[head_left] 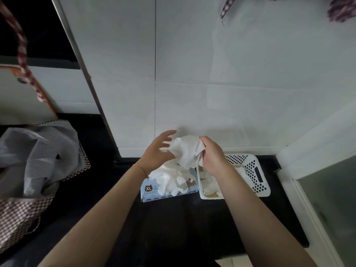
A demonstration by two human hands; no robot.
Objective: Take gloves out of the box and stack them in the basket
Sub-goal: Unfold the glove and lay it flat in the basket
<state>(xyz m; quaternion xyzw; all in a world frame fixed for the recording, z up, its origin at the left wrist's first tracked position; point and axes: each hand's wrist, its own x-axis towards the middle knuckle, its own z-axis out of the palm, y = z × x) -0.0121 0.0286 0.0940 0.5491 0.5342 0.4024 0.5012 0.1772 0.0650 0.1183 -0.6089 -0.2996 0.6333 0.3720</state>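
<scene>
two bare hands work above a black counter [173,224] set against a white tiled wall [212,74]. the right hand [212,155] is closed in a fist-like grip on the upper edge of a white glove [185,151], which hangs crumpled between the two hands, lifted above the box and basket. the left hand [158,151] is spread wide, fingers splayed and curved; its palm side lies against the glove's left edge, though whether it truly pinches the material cannot be told. a thin red bracelet [141,167] circles the left wrist. below the hands, a light blue glove box [152,191] marked "xl" sits on the counter with more white gloves [171,180] spilling from its top. just beside it on the right stands a white perforated basket [256,178], holding a few pale gloves partly hidden by the right forearm. at far left, a checked bag [21,212] holds a grey plastic bag [38,155].
</scene>
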